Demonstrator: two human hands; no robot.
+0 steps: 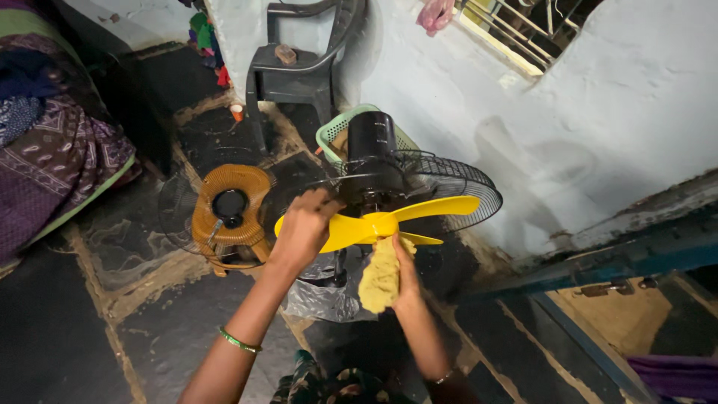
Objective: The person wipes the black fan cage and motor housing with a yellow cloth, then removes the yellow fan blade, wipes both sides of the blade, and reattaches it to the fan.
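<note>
- A floor (67,344) of dark, worn stone slabs with pale sandy joints is being looked down on; a rough whitewashed wall (598,112) is rising to the right, with a barred window (523,30) set into it.
- A fan (389,187) with a black motor housing and a black wire rear guard is being worked on, standing on the floor near the wall; its front guard is off.
- The yellow blades (426,211), smooth plastic, are being steadied by the left hand (303,228), whose fingers are curled closed over one blade near the hub.
- A yellow cloth (381,273), soft and crumpled, is being pinched in the right hand (406,280) and pressed against the underside of the blades just below the hub.
- A green bangle (239,341) is being worn on the left wrist.
- A round brown woven stool (230,213) is being seen just left of the fan, over a loose wire guard lying flat.
- A dark plastic chair (299,60) is standing against the wall, with a green lattice basket (333,135) behind the fan.
- Patterned purple bedding (52,157) is lying at the left edge.
</note>
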